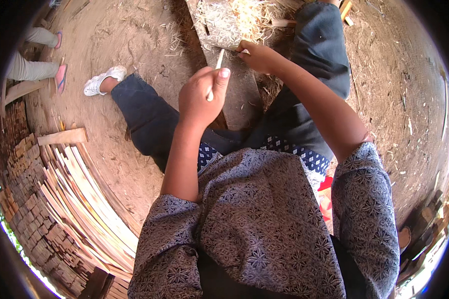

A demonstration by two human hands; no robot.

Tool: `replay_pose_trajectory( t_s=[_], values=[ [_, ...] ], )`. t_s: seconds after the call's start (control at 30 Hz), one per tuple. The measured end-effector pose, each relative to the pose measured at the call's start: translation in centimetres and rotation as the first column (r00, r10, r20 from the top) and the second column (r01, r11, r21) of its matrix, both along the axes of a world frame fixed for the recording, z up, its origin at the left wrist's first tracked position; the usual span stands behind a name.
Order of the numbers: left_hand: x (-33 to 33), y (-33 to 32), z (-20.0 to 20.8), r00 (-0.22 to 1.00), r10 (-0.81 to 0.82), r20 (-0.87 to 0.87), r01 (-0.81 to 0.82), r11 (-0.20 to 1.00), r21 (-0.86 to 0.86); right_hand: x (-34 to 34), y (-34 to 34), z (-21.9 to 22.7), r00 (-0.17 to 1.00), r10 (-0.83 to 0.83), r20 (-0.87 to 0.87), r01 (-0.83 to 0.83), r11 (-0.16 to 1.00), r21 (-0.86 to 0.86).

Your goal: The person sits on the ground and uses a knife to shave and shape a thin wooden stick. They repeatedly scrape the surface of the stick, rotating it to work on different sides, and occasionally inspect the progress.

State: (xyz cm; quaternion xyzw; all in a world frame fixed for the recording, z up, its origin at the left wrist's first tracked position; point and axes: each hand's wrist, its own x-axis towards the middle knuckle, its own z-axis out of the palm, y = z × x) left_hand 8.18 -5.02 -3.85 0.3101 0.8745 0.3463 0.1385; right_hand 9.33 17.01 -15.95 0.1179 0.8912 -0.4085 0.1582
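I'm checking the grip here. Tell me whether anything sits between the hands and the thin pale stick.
Nothing visible does. The left hand is closed around the lower end of the thin pale stick, and the right hand is at its upper end, above the wooden plank.

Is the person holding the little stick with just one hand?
No, the left hand grips the thin pale stick low down and the right hand pinches its top end.

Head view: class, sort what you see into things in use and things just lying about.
In use: left hand, thin pale stick, right hand, plank under them, shavings.

Lying about: stacked wood strips, small blocks, loose board.
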Motion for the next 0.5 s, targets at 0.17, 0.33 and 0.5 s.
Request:
replay_pose_trajectory(
  t_s=[0.17,0.33,0.5],
  values=[
    [0.0,0.9,0.0,0.996,0.07,0.052,-0.072,0.997,0.04,2.4,-1.0,2.5,0.999,0.01,-0.038,-0.012,0.999,-0.047],
    [1.3,0.9,-0.4,0.996,0.078,-0.045,-0.075,0.995,0.066,6.4,-2.8,8.5,0.986,0.048,-0.162,-0.08,0.977,-0.198],
    [2.0,1.5,-0.4,0.993,0.024,-0.115,-0.02,0.999,0.037,4.0,-1.8,3.7,0.986,0.028,-0.167,-0.038,0.998,-0.058]
  ],
)
